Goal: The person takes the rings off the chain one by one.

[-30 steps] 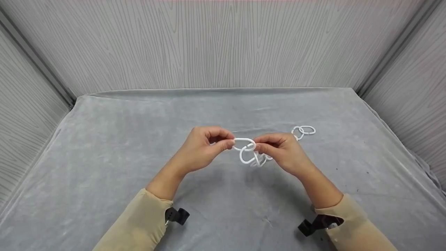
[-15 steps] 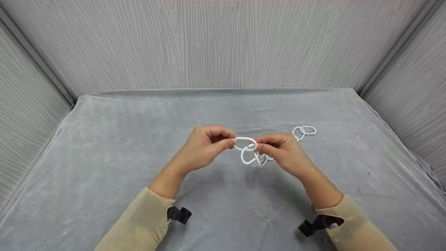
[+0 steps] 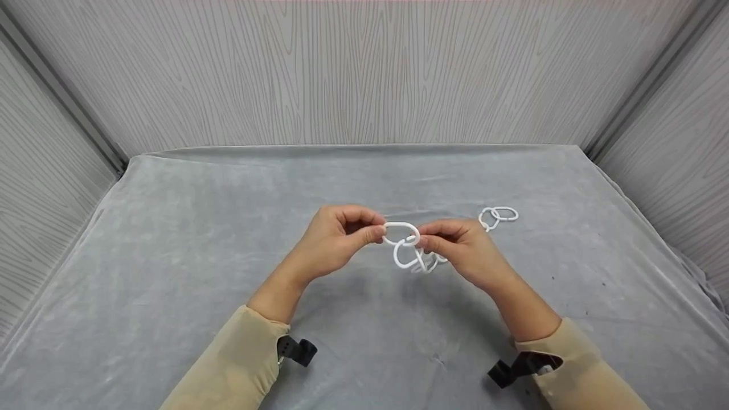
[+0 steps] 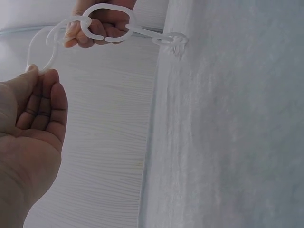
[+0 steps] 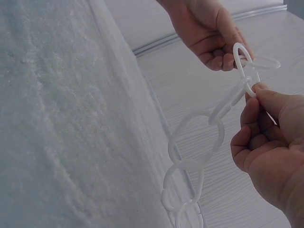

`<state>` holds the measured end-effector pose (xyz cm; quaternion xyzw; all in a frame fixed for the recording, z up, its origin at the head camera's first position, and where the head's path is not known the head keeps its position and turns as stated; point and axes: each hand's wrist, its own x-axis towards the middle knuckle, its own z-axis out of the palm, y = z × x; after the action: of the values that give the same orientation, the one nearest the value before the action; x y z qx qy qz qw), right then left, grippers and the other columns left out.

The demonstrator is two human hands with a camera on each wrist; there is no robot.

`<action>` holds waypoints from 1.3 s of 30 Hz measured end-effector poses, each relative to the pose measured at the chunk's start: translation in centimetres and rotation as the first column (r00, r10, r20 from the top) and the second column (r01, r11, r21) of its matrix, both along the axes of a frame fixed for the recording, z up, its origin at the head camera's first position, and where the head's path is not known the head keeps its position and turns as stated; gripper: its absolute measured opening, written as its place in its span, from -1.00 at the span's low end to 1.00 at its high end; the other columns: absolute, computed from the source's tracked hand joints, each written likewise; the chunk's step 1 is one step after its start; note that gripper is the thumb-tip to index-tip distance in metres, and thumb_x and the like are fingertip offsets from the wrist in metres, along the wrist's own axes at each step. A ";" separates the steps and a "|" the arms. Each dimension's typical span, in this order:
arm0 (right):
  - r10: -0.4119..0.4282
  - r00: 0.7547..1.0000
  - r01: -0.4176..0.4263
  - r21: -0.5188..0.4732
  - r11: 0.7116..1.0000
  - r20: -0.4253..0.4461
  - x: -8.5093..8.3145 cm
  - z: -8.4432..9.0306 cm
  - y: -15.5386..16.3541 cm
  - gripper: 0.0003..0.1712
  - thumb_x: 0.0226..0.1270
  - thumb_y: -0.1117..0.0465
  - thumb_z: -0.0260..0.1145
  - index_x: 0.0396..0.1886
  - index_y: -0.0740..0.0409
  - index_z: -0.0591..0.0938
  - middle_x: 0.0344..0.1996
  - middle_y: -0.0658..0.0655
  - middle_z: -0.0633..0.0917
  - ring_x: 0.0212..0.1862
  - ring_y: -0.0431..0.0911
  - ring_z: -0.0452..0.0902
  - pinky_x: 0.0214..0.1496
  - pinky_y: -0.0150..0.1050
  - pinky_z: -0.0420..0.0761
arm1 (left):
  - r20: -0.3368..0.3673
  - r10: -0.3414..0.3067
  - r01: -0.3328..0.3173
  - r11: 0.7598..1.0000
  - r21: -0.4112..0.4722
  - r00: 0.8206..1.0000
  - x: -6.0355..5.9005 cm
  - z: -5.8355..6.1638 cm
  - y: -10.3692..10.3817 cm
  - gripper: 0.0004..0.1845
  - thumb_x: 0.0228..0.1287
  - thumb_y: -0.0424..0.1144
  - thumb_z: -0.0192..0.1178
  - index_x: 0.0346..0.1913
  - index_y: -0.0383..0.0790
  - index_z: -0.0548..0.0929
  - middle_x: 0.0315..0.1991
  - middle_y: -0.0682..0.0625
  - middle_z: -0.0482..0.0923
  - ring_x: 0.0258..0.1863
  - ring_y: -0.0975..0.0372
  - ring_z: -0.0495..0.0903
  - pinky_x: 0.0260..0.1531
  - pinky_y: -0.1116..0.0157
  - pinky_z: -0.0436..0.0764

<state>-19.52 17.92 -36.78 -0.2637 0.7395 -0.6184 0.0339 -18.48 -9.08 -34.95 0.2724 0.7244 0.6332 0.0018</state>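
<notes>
A white plastic chain of oval links is held up between both hands. My left hand (image 3: 339, 242) pinches the left end of an oval link (image 3: 401, 224) with thumb and fingertips. On the other side, my right hand (image 3: 464, 250) pinches the chain at this link's right end; which link its fingers grip is partly hidden. Below hangs another link (image 3: 396, 259), with more links behind it. The chain runs on behind the right hand to an end link (image 3: 504, 207) lying on the cloth. Its hanging links (image 5: 172, 142) show well in the right wrist view, some with a small gap.
A grey plush cloth (image 3: 199, 239) covers the table. Pale wood-grain panels (image 3: 353, 74) stand at the back and both sides. Black camera mounts (image 3: 299, 351) sit at the beige sleeves (image 3: 228, 364).
The left forearm has shifted slightly to the right, and the held link's left end is a touch wider in view. Both hands keep their pinch in nearly the same place.
</notes>
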 end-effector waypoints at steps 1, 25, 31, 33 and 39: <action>0.000 1.000 0.000 -0.002 1.000 0.001 0.0 0.0 0.0 -0.81 0.41 0.37 0.47 -0.06 0.39 0.80 -0.24 0.06 0.83 -0.23 -0.18 0.70 -0.13 -0.30 0.71 | 0.008 -0.003 0.003 1.000 0.007 1.000 0.0 -0.1 0.0 -0.90 0.45 -0.33 0.40 -0.11 -0.30 0.82 -0.23 -0.11 0.78 -0.23 0.04 0.77 -0.11 0.17 0.76; -0.006 1.000 0.006 -0.012 1.000 0.017 0.0 -0.2 -0.2 -0.84 0.41 0.39 0.47 -0.09 0.40 0.80 -0.29 0.06 0.81 -0.25 -0.15 0.70 -0.15 -0.28 0.70 | 0.114 -0.001 -0.018 0.986 0.168 0.993 -0.5 -1.9 0.8 -0.90 0.43 -0.38 0.39 -0.14 -0.41 0.79 -0.31 -0.07 0.77 -0.25 0.02 0.76 -0.05 0.14 0.74; -0.007 1.000 0.007 -0.006 1.000 0.028 0.0 -0.2 -0.2 -0.84 0.42 0.37 0.47 -0.09 0.38 0.80 -0.29 0.05 0.81 -0.24 -0.14 0.69 -0.15 -0.29 0.69 | 0.140 0.008 -0.035 0.981 0.189 0.990 -0.3 -2.0 0.9 -0.90 0.44 -0.41 0.38 -0.13 -0.41 0.79 -0.30 -0.07 0.77 -0.27 0.15 0.75 -0.03 0.13 0.73; -0.006 0.999 0.006 -0.007 1.000 0.032 0.0 -0.2 -0.2 -0.84 0.42 0.37 0.47 -0.08 0.38 0.80 -0.29 0.05 0.80 -0.24 -0.14 0.69 -0.16 -0.28 0.69 | 0.148 0.007 -0.037 0.980 0.198 0.989 -0.3 -2.1 1.0 -0.90 0.44 -0.42 0.37 -0.12 -0.42 0.79 -0.30 -0.07 0.76 -0.27 0.16 0.75 -0.01 0.12 0.73; -0.004 0.999 0.005 -0.020 1.000 0.040 0.0 -0.2 -0.2 -0.83 0.42 0.37 0.47 -0.09 0.39 0.79 -0.29 0.06 0.80 -0.25 -0.12 0.69 -0.15 -0.27 0.70 | 0.153 0.014 -0.047 0.976 0.214 0.988 -0.2 -2.1 1.2 -0.85 0.44 -0.38 0.39 -0.10 -0.45 0.78 -0.33 -0.08 0.75 -0.28 0.16 0.74 0.00 0.13 0.73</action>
<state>-19.51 17.73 -36.97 -0.2498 0.7331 -0.6310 0.0446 -18.68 -7.87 -37.02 0.2112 0.6527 0.7273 0.0172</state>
